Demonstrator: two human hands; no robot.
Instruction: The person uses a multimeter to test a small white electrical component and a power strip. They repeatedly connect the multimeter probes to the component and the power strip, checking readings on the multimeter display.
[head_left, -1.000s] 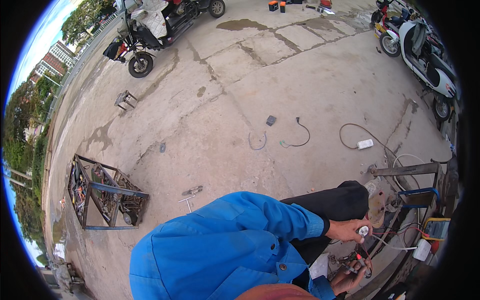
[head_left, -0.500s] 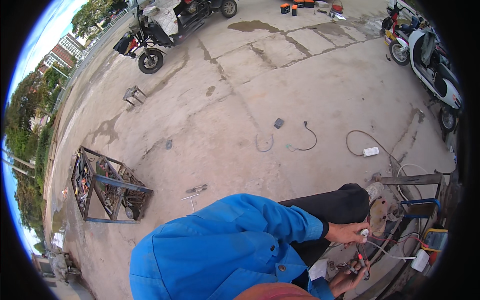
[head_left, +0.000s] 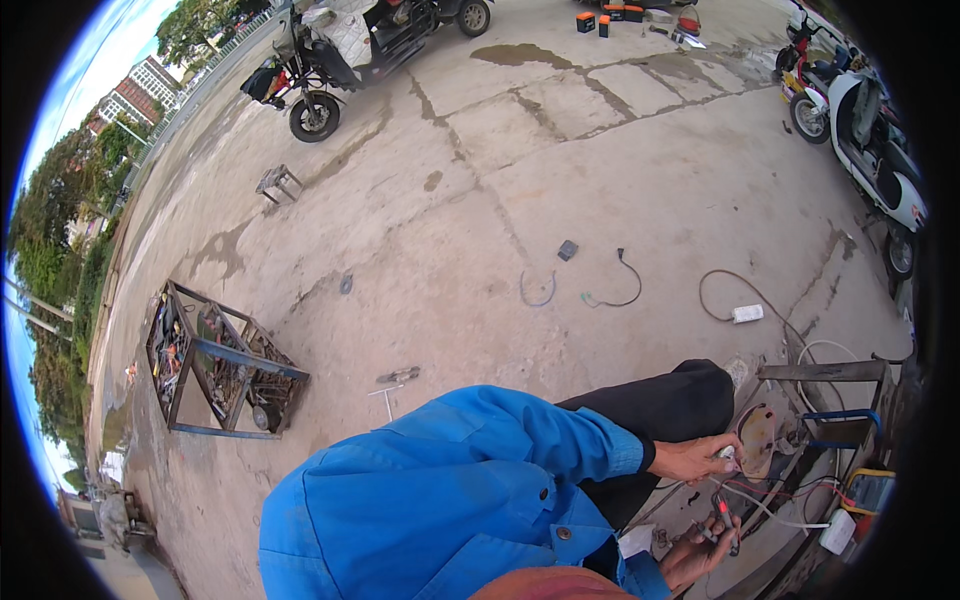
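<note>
My left hand [head_left: 692,460], reaching across from the blue sleeve, has its fingers closed around a small white connector [head_left: 727,454]. Just below it in the picture, my right hand [head_left: 697,553] is closed on a slim dark probe with a red part [head_left: 724,510]. Thin red and black wires [head_left: 790,487] run close by toward a yellow-rimmed meter [head_left: 868,491] at the far right. A white cable [head_left: 770,512] leads to a white plug box [head_left: 838,532]. Fingers partly hide what both hands grip.
A metal frame stand [head_left: 820,372] with a blue bar stands beside my hands. On the concrete lie a white adapter with a cord [head_left: 747,314], a short black cable [head_left: 636,285] and a T-handle tool [head_left: 388,399]. A cart of scrap parts [head_left: 225,360] stands left; scooters [head_left: 870,150] are parked right.
The view has shifted slightly, moving the ground things a little to the right. The probe in my right hand now points up more plainly, and both hands stay close together.
</note>
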